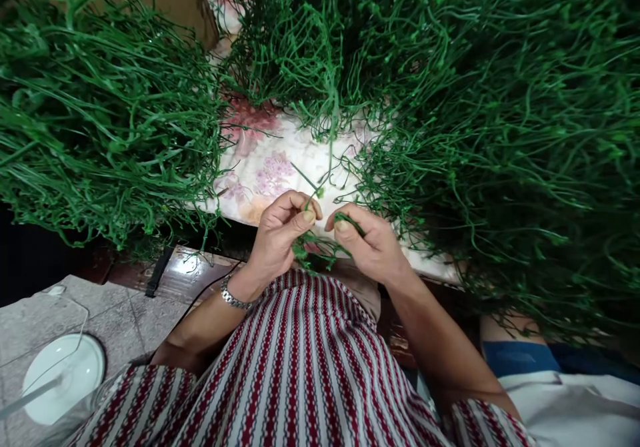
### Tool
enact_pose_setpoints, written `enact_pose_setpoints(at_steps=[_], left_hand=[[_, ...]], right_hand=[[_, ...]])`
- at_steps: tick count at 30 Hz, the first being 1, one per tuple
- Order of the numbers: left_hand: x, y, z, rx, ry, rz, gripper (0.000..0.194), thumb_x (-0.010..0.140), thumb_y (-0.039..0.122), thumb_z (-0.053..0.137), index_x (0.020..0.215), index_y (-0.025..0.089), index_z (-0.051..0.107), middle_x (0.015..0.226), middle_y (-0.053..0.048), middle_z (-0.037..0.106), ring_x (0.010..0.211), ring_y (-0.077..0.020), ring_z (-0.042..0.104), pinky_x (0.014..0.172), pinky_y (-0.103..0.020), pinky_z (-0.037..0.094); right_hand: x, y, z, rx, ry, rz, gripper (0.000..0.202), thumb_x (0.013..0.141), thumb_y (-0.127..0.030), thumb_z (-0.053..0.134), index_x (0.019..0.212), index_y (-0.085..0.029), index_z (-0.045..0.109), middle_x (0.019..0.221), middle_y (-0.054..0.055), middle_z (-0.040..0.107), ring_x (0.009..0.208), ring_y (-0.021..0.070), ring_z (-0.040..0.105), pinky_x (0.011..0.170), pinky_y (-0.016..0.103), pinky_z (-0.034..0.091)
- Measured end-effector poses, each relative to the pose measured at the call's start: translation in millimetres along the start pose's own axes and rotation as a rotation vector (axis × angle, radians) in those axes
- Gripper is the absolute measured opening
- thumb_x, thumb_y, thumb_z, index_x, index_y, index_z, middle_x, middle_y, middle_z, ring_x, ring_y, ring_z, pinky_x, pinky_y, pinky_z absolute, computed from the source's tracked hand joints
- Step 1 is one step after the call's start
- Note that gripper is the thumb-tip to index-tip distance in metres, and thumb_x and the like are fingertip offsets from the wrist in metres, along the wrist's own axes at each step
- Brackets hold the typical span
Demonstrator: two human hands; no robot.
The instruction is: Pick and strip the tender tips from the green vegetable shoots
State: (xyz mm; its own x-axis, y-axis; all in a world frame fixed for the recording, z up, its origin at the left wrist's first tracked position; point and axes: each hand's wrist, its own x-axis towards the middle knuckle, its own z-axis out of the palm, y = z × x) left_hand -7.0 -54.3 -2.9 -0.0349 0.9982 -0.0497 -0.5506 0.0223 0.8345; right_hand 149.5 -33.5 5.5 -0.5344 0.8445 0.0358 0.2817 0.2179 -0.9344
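Observation:
My left hand (286,230), a metal watch (235,294) on its wrist, is closed with thumb and forefinger pinched on a thin green stem (315,187). The stem's upper part rises above the fingertips. Close by on the right, my right hand (367,240) is closed too, its thumb and forefinger pressed on another green stem (349,219). A small gap separates the two sets of fingertips. Below and between the hands hang more green stems (320,254), in front of the striped garment (310,354). Whether these join the pinched pieces, I cannot tell.
Large heaps of thin green stems lie at the left (110,120), the back (300,34) and the right (500,134). A floral cloth (273,174) covers the table. At lower left, a white round base (65,377) stands on the floor. Another person's leg (517,357) shows at right.

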Motion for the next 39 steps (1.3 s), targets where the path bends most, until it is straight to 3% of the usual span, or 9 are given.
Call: enact_pose_setpoints(at_steps=[4, 7, 11, 16, 19, 24, 32, 35, 39], left_hand=[[-0.2, -7.3, 7.3, 0.053, 0.072, 0.066, 0.014, 0.069, 0.022, 0.068, 0.064, 0.017, 0.056, 0.082, 0.000, 0.051, 0.081, -0.0113, 0.048, 0.076, -0.022, 0.039], [-1.6, -8.1, 9.3, 0.075, 0.058, 0.063, 0.015, 0.066, 0.023, 0.071, 0.062, 0.017, 0.058, 0.084, -0.001, 0.050, 0.084, -0.0125, 0.048, 0.077, -0.023, 0.039], [-3.1, -5.6, 8.3, 0.055, 0.004, 0.072, 0.009, 0.067, 0.019, 0.070, 0.063, 0.018, 0.062, 0.083, -0.001, 0.051, 0.082, -0.0122, 0.049, 0.075, -0.023, 0.039], [-3.2, -4.3, 6.1, -0.002, -0.036, 0.140, 0.005, 0.068, 0.016, 0.069, 0.067, 0.019, 0.066, 0.084, -0.001, 0.052, 0.081, -0.0120, 0.051, 0.074, -0.024, 0.040], [-4.5, -5.3, 6.3, 0.012, -0.032, 0.152, 0.005, 0.068, 0.016, 0.070, 0.069, 0.021, 0.067, 0.086, -0.002, 0.054, 0.084, -0.0127, 0.051, 0.073, -0.023, 0.041], [-6.0, -6.9, 10.0, 0.040, 0.017, 0.193, 0.006, 0.068, 0.018, 0.069, 0.070, 0.023, 0.068, 0.089, -0.002, 0.054, 0.083, -0.0130, 0.053, 0.073, -0.025, 0.043], [-7.7, -11.0, 14.9, 0.034, 0.000, 0.168, 0.006, 0.067, 0.023, 0.072, 0.069, 0.021, 0.067, 0.088, -0.003, 0.056, 0.087, -0.0152, 0.054, 0.074, -0.027, 0.044], [-6.2, -8.8, 14.4, 0.011, 0.035, 0.152, 0.009, 0.068, 0.024, 0.071, 0.067, 0.020, 0.063, 0.079, -0.001, 0.056, 0.079, -0.0126, 0.054, 0.074, -0.026, 0.045], [-3.4, -1.3, 13.0, 0.035, 0.144, 0.074, 0.011, 0.076, 0.024, 0.065, 0.070, 0.019, 0.057, 0.065, 0.003, 0.055, 0.057, -0.0076, 0.049, 0.059, -0.020, 0.042]], right_hand=[[1.3, 3.3, 15.3, -0.075, -0.005, 0.116, 0.032, 0.081, -0.048, 0.054, 0.077, -0.016, 0.049, 0.064, -0.004, 0.040, 0.059, 0.0080, 0.035, 0.054, 0.020, 0.029], [3.1, 0.8, 19.0, -0.063, -0.011, 0.160, 0.032, 0.075, -0.045, 0.060, 0.072, -0.015, 0.048, 0.062, -0.005, 0.038, 0.058, 0.0070, 0.032, 0.052, 0.020, 0.026], [3.3, -7.0, 15.4, 0.147, -0.074, 0.195, 0.025, 0.077, -0.038, 0.058, 0.072, -0.014, 0.050, 0.065, -0.004, 0.041, 0.061, 0.0073, 0.035, 0.056, 0.019, 0.031], [0.0, -4.4, 9.8, 0.385, -0.151, 0.224, 0.040, 0.083, -0.053, 0.047, 0.070, -0.015, 0.048, 0.060, -0.004, 0.037, 0.054, 0.0069, 0.032, 0.051, 0.020, 0.029], [-0.1, -1.6, 9.6, 0.268, -0.079, 0.246, 0.042, 0.080, -0.056, 0.052, 0.071, -0.015, 0.051, 0.063, -0.003, 0.043, 0.056, 0.0073, 0.036, 0.051, 0.020, 0.030], [1.3, -3.8, 10.1, 0.112, -0.108, 0.209, 0.043, 0.077, -0.056, 0.055, 0.077, -0.013, 0.058, 0.067, 0.000, 0.051, 0.061, 0.0097, 0.042, 0.054, 0.020, 0.034], [0.4, -11.5, 19.5, 0.028, 0.013, 0.185, 0.017, 0.080, -0.029, 0.051, 0.075, -0.014, 0.056, 0.064, -0.004, 0.045, 0.059, 0.0075, 0.038, 0.055, 0.018, 0.032], [-4.2, -12.8, 20.2, -0.075, 0.075, 0.203, 0.011, 0.075, -0.025, 0.053, 0.070, -0.015, 0.051, 0.061, -0.005, 0.041, 0.058, 0.0071, 0.036, 0.053, 0.018, 0.030], [-8.5, -12.9, 13.6, -0.140, 0.084, 0.209, 0.016, 0.075, -0.023, 0.054, 0.065, -0.017, 0.043, 0.059, -0.006, 0.035, 0.056, 0.0070, 0.033, 0.051, 0.019, 0.026]])
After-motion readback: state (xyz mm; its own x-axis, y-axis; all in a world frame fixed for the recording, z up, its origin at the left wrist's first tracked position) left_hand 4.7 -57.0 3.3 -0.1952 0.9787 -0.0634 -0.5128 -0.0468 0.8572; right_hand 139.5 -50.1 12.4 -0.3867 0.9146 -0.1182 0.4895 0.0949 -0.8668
